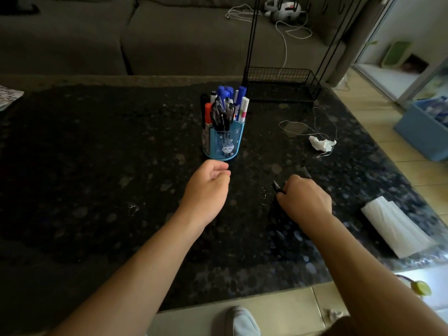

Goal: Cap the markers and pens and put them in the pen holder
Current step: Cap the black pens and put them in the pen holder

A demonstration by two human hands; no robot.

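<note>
A blue see-through pen holder [223, 139] stands mid-table, filled with several markers and pens [224, 105], blue, black, red and white. My left hand [208, 187] hovers just in front of it, fingers curled loosely, holding nothing. My right hand [305, 197] rests on the table to the right, closed on a thin black pen [277, 186] whose pointed tip sticks out to the left and whose other end shows past my knuckles. Whether a cap lies nearby is hidden by the dark tabletop.
The table is dark speckled stone [109, 166]. A black wire basket [281, 84] stands behind the holder. A crumpled white tissue [322, 143] with a thin cord lies at right, a folded white paper [397, 229] near the right edge. A sofa [121, 35] runs behind.
</note>
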